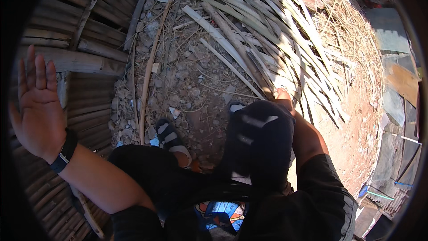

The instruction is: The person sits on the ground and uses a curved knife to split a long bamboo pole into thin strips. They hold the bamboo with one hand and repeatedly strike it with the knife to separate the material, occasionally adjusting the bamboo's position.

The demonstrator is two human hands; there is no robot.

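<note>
My left hand [40, 107] is raised at the left with its palm showing and fingers stretched out, holding nothing. It is beside a wall of bamboo slats [89, 64]; a dark band [65, 151] circles its wrist. Beyond my knee [263, 138], my right hand [284, 96] is down at the near end of a pile of split bamboo strips [263, 31]. Its fingers look closed round the end of a bamboo strip [236, 47]. The knee hides part of that hand, and bright sunlight washes out the rest.
Rubble and stones [187, 69] cover the ground before me, with a long thin stick [154, 67] along the left. My sandalled foot [169, 136] rests there. Dry straw [356, 31] lies at the far right, near grey sheets [390, 31] along the right edge.
</note>
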